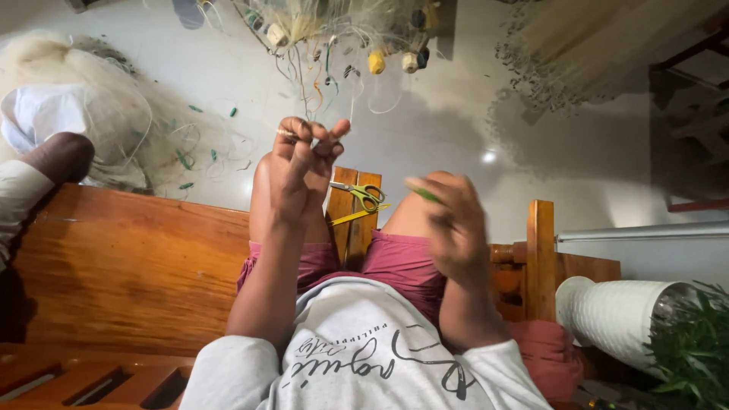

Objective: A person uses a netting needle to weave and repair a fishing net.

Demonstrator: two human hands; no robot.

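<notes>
The left hand (300,163), at frame centre, pinches thin net twine between its fingertips. The right hand (452,228), blurred, grips a green netting needle (423,193). Between the knees, yellow-handled scissors (363,199) lie on the wooden bench (129,266); fishing net (334,30) hangs above.

Between the raised left hand (300,171) and the right hand (456,228) there is an open gap, floored by the wooden bench slats (353,220) where green-handled scissors (363,196) lie; reaching down there means passing them. Just above the left hand's fingertips, thin net strands and hanging floats (377,61) crowd the air and would snag a hand lifted higher. Left of that hand the broad bench seat (129,266) is bare wood, bounded farther left by a heap of netting (91,106). Right of the right hand, an upright bench post (541,258) blocks sideways travel
</notes>
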